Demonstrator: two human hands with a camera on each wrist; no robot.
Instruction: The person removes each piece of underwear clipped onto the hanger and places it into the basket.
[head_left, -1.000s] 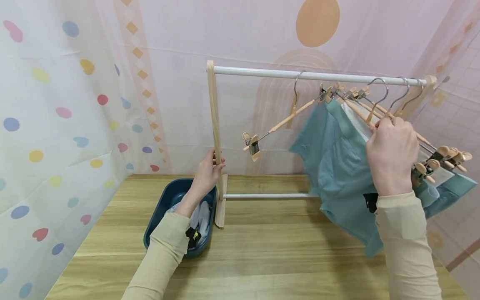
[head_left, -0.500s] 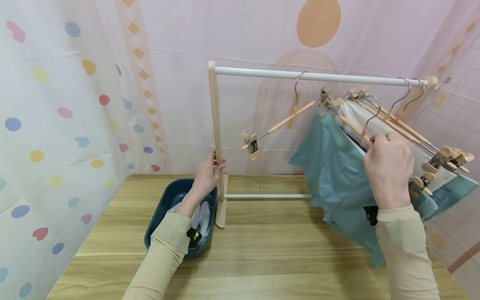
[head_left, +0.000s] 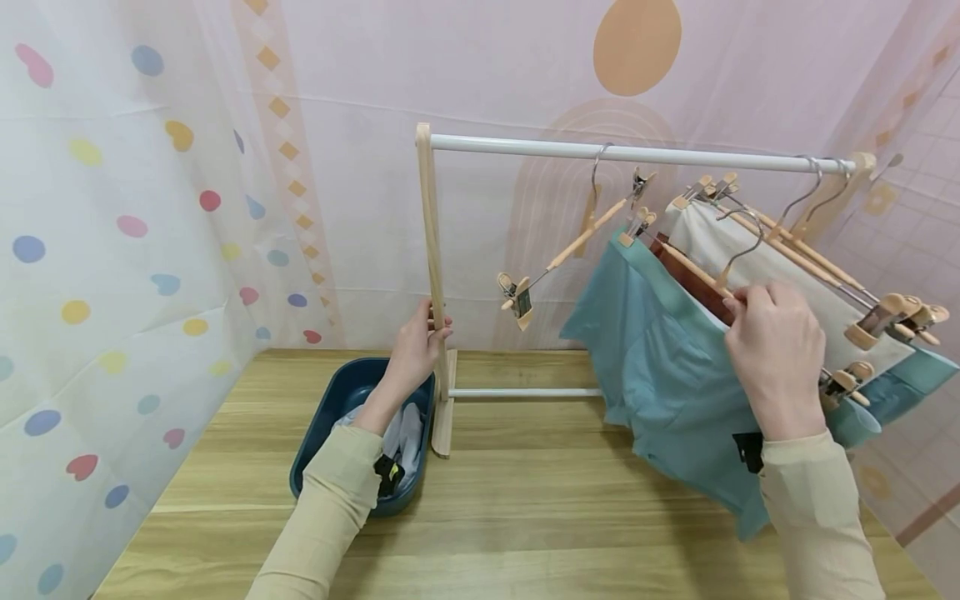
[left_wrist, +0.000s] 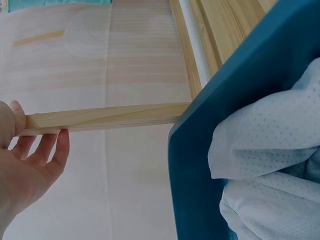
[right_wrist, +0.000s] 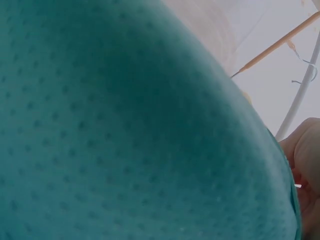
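the left hand (left_wrist: 25, 175) is gripping a post (left_wrist: 110, 117) between thumb and fingers. a blue tub (left_wrist: 192, 165) is hiding the post's far end and holding pale dotted cloth (left_wrist: 270, 137). teal fabric (left_wrist: 60, 2) is showing at top left.

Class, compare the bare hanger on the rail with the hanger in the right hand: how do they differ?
The bare hanger hangs on the white rail; the held hanger is off it, gripped by the right hand.
The held hanger carries a teal garment; the bare hanger carries none.
In the head view, the bare hanger slopes down leftward, the held hanger rightward.
Both are wood-coloured, with clips.
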